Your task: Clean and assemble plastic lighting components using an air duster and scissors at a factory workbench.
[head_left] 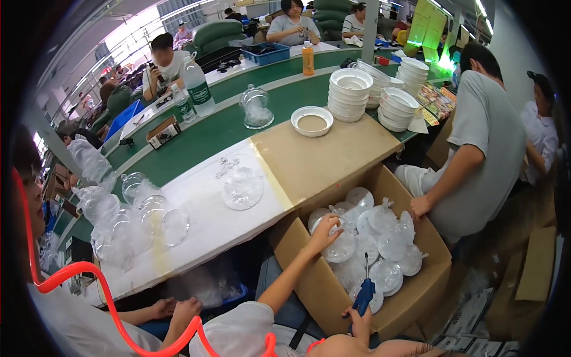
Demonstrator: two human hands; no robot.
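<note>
Grips screwdriver (pixel 364 296) in right hand (pixel 360 324); cannot tell hold of left hand (pixel 325 233). Appears unfinished, with clear domes (pixel 386 277) in carton (pixel 310 291).

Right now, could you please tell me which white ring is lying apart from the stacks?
The white ring on the brown cardboard, left of the stacks: it lies alone, while the others are piled.

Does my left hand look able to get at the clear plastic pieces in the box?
Likely yes: your left hand is at the open top of the cardboard box, beside the clear plastic pieces, and no flap covers them.
</note>
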